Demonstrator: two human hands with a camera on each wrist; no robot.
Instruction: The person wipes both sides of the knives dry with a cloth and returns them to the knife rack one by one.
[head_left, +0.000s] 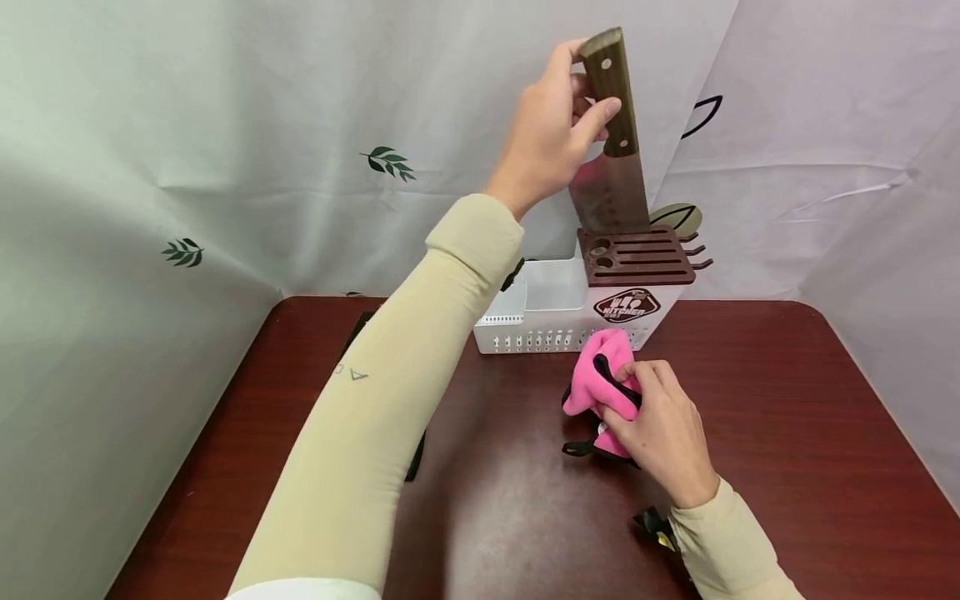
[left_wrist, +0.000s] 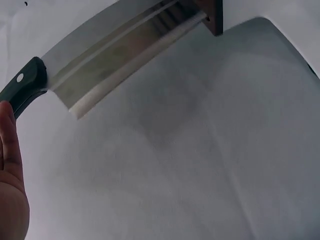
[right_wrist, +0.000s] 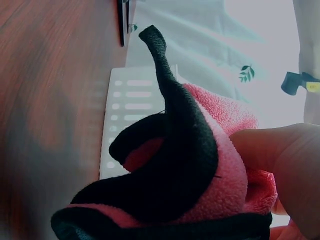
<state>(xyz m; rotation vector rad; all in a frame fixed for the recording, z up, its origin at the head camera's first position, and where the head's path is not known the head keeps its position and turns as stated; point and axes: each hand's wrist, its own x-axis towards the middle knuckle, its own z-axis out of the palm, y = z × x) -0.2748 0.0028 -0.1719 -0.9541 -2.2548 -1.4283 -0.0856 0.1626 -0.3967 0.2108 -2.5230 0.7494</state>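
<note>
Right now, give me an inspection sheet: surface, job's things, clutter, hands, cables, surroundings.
Surface: reddish-brown table, glossy.
Job's things: knife handle-up, blade down at the white rack's brown slotted top, insertion depth unclear; pink cloth with black trim, bunched.
Clutter: dark item, mostly hidden behind the left sleeve.
Hands: left holds the knife's handle; right grips the cloth.
Cables: nothing seen.
Surroundings: pale leaf-print curtain, creased.

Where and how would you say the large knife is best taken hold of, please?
Probably best by its riveted handle, from the left as the left hand does: it points upward, while the blade runs down to the slotted brown top.
</note>
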